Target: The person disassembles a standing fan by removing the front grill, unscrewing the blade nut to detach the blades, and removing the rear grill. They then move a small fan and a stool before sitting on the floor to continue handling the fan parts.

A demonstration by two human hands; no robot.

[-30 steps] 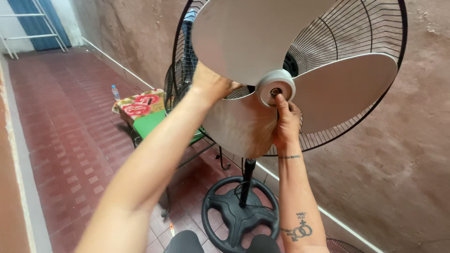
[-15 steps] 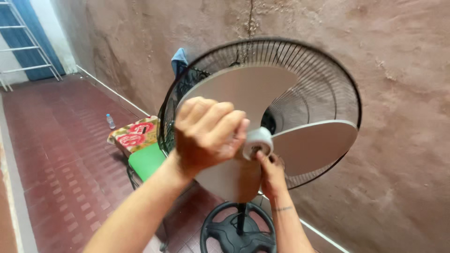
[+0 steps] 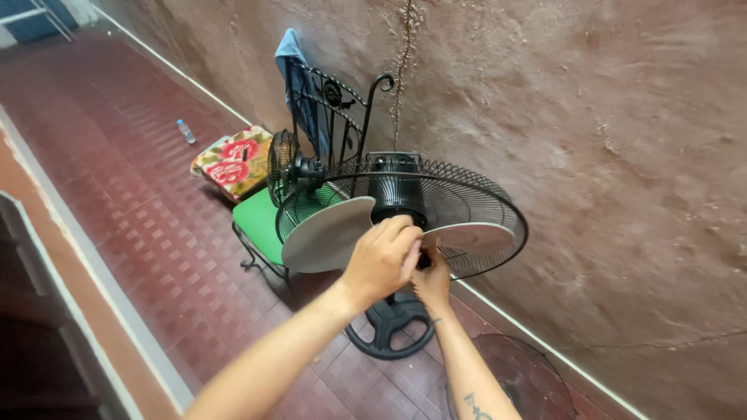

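Pedestal fan [image 3: 467, 204], front grille off, beside the wall over a tiled floor [image 3: 117, 194]: left hand [image 3: 381, 260] and right hand [image 3: 430, 281] closed around the blade [image 3: 327, 233] hub; blades likely light, flexible plastic, best gripped at the hub.

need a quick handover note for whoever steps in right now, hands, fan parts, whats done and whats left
Left hand: fingers curled over the hub at the middle of the fan blades, covering it.
Right hand: under the hub, gripping from below; what it holds is hidden.
Pedestal fan: rear grille and blades mounted, round base on the floor.
Done: front grille is off; a loose round grille lies on the floor, lower right.
Left: the blades are not off yet.
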